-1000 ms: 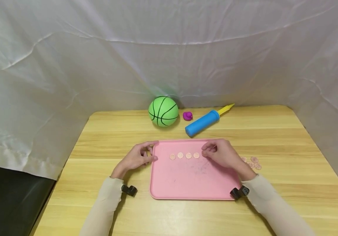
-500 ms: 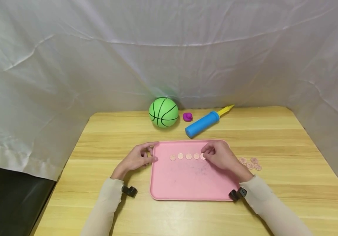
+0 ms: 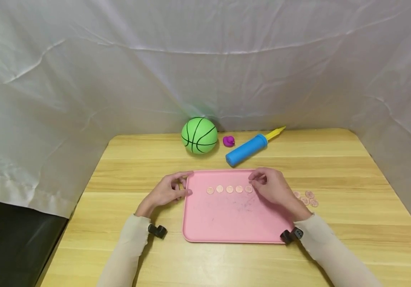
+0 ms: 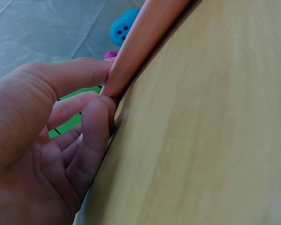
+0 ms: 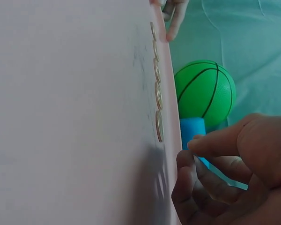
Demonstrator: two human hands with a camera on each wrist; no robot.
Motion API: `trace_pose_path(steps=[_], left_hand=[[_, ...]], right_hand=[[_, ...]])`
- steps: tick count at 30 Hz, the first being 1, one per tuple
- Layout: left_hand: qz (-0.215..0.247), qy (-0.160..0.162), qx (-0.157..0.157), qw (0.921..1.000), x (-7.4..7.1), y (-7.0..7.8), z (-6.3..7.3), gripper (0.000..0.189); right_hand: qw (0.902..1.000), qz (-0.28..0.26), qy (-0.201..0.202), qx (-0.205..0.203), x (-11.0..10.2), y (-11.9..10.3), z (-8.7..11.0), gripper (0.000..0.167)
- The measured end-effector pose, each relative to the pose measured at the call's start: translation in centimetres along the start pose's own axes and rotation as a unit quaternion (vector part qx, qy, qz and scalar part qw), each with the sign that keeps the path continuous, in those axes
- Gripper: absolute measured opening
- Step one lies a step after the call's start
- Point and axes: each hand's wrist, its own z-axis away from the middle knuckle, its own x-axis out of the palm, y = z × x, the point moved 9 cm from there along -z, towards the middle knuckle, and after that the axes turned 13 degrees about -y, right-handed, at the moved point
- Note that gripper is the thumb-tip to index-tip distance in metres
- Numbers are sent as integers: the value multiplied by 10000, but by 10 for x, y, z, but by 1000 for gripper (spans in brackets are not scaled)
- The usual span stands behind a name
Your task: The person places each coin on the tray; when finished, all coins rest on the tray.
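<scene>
Several copper-coloured coins [image 3: 229, 189] lie flat in a row across the upper part of a pink tray [image 3: 227, 227]. My right hand [image 3: 270, 186] is just right of the rightmost coin [image 5: 159, 126], its fingers loosely bent with thumb and index tips close together. No coin shows between those fingertips in the right wrist view. At the tray's upper left corner, my left hand [image 3: 166, 190] touches the rim with spread thumb and index finger. The left wrist view shows its fingertips [image 4: 96, 110] right at the tray's edge [image 4: 140, 44].
More coins [image 3: 309, 194] lie loose on the wooden table [image 3: 349, 179] right of the tray, partly behind my right wrist. Behind the tray are a green basketball [image 3: 199, 135], a purple rubber duck [image 3: 228, 141] and a blue hand pump [image 3: 247, 150] with a yellow nozzle. Grey cloth [image 3: 205, 79] hangs behind.
The rightmost coin, at my right fingertips earlier, now lies in the row. My right hand has let go and drawn slightly right. The left hand stays put.
</scene>
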Motion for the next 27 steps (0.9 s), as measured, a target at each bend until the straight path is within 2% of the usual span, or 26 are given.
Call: trace_pose_path(steps=[8,21,27], left_hand=[[24,10,-9,10000,0,1,0,69],[-2,-21,16,10000,0,1,1,69],[-11,-36,16,10000,1,2,0,69]], right_hand=[[9998,-152,-10,102,-12,9,12,13],[9997,120,95,-210,-35,17,34,17],[9996,213,84,-180,-47,27,45,18]])
